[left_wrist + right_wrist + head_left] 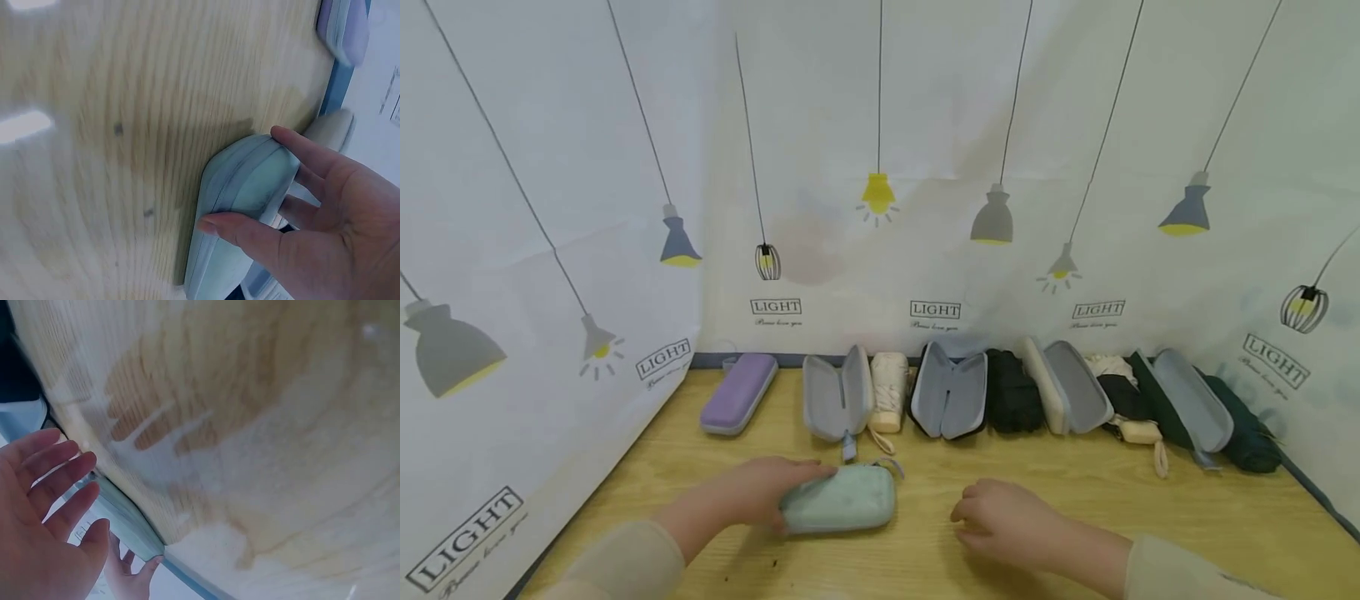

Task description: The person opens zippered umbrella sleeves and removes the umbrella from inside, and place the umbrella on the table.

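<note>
A mint green zip case [842, 500] lies closed near the front of the table, its small strap at the far right corner. My left hand [778, 490] grips the case's left end. In the left wrist view, the thumb [240, 232] is on the zipped side and the fingers reach over the other side. To the right of the case and apart from it is my right hand [1011, 525], holding nothing. The right wrist view shows that hand's fingers [65, 478] relaxed and spread a little, with the green case [128, 519] beyond them.
Along the back wall stand a closed purple case [741, 393], open grey-lined cases [837, 392], [949, 392], a folded cream umbrella [889, 392] and a black folded bundle [1013, 392]. Farther right are a cream case [1060, 387], a dark green case [1183, 400] and a dark green bundle [1251, 433].
</note>
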Demonstrator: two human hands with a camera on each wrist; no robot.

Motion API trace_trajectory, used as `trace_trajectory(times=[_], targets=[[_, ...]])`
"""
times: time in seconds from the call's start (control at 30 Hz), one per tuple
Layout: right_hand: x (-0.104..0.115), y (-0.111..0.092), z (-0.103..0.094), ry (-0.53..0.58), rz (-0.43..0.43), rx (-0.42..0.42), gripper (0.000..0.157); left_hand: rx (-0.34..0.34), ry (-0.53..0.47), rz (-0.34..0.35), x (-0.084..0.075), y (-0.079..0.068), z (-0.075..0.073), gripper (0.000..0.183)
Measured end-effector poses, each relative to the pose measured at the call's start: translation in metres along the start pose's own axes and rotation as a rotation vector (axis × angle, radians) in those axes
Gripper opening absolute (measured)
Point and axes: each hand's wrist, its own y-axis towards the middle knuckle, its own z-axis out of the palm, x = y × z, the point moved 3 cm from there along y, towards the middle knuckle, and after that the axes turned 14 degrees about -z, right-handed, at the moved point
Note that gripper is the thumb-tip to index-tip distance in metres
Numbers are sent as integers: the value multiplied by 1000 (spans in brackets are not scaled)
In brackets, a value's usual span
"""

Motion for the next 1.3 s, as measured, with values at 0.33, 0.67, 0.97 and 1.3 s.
trace_trajectory(times=[0.33, 0.67, 0.97, 1.3], targets=[[-18, -29, 6, 280, 146, -20, 22, 5, 114, 112, -69, 48, 0, 95], [-63, -60, 5, 581, 358, -73, 34, 2, 191, 146, -117, 73, -3, 88], [-102, -76, 9, 1125, 267, -64, 33, 39, 192, 208, -143, 91, -6, 89], [-116, -83, 17, 1362, 205, -97, 25, 37, 182, 215, -153, 97, -9, 89]])
